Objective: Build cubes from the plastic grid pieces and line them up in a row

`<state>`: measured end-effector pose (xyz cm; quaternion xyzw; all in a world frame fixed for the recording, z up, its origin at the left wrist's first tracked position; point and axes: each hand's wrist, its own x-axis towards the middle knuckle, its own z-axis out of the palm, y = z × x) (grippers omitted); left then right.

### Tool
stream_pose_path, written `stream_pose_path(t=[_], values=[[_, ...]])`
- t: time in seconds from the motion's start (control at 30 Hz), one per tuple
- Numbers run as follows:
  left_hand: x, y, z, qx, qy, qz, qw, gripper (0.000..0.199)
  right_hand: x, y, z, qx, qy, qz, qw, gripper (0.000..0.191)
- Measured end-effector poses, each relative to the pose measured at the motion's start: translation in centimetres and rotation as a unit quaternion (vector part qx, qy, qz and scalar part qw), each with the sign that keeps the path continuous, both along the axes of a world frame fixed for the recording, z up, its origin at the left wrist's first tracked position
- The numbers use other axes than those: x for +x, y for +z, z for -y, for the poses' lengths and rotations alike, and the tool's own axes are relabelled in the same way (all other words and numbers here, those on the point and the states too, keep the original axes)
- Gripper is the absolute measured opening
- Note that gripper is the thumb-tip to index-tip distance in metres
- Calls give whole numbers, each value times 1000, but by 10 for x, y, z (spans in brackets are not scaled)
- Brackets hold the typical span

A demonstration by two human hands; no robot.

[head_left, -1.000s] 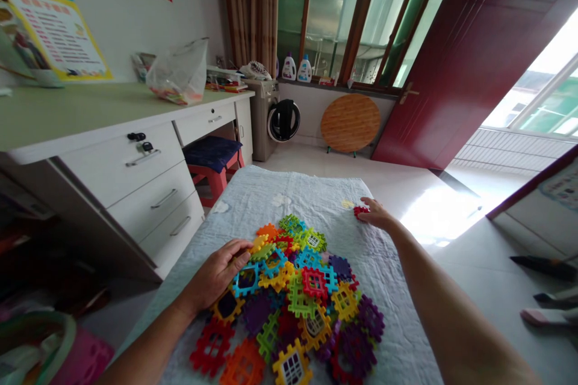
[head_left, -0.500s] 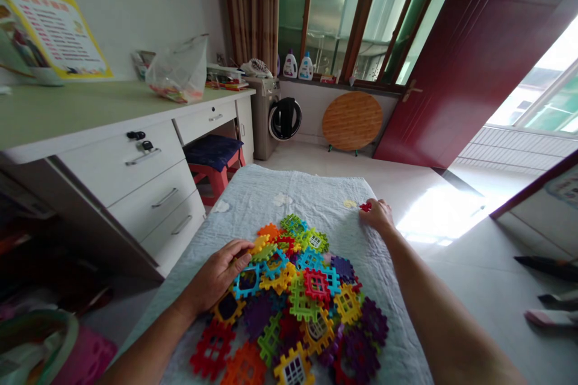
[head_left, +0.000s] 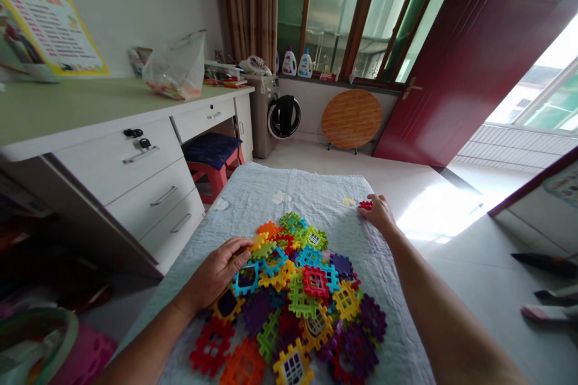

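Note:
Near the far right corner of the cloth-covered table, my right hand (head_left: 379, 215) pinches a small red plastic interlocking piece (head_left: 365, 206) with notched edges. My left hand (head_left: 221, 269) rests against the left side of a heap of interlocking plastic pieces, fingers stretched out and touching a yellow piece (head_left: 259, 243). Beneath its thumb side lies a blue window-frame piece (head_left: 246, 278). The heap mixes several colours; a red square piece (head_left: 315, 282) sits on top, beside a green lattice piece (head_left: 301, 296). Many lower pieces are partly hidden.
The pale blue cloth (head_left: 311, 189) drapes over the table. To the left stand a white desk (head_left: 135, 171) and a red stool (head_left: 214, 177) with a dark cushion. A washing machine (head_left: 262, 117), a round wooden board (head_left: 352, 119) and a red door (head_left: 433, 72) are farther back.
The red piece in my right hand has turned slightly and shows more of its edge. My left hand stays in place at the heap. The view has shifted a little.

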<state>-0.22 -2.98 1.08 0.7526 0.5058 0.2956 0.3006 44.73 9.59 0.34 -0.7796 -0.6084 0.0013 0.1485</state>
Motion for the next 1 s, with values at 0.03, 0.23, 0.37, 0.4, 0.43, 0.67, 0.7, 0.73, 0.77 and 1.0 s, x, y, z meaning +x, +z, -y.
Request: stream_pose_path(t=[0.03,0.23,0.37,0.4,0.43,0.67,0.7,0.73,0.77,1.0], values=[[0,0,0,1,1,0,1000,34,-1,-1,0,-3,3,0,1000,53],[0,1,0,12,6,-1,1000,34,-5,-6,2,-18,-29,12,999,56],[0,0,-1,13,5,-3,1000,35,-8,-5,3,-22,-48,18,998,52],[0,0,-1,12,3,-3,1000,35,-9,-5,4,-20,-50,19,998,52],[0,0,-1,11,2,-3,1000,35,-10,-6,4,-18,-52,19,998,51],[-1,-2,-1,6,-1,0,1000,36,-12,-8,10,-4,-59,11,998,52],[-1,-2,-1,4,-2,1,1000,35,-12,-8,11,-3,-61,10,998,54],[-1,-2,-1,3,-2,2,1000,35,-12,-9,12,0,-64,8,998,57],[0,-1,-1,3,-2,2,1000,35,-11,-10,13,3,-68,7,998,60],[0,-1,-1,10,6,4,1000,36,-10,-16,15,16,-91,-10,996,65]])
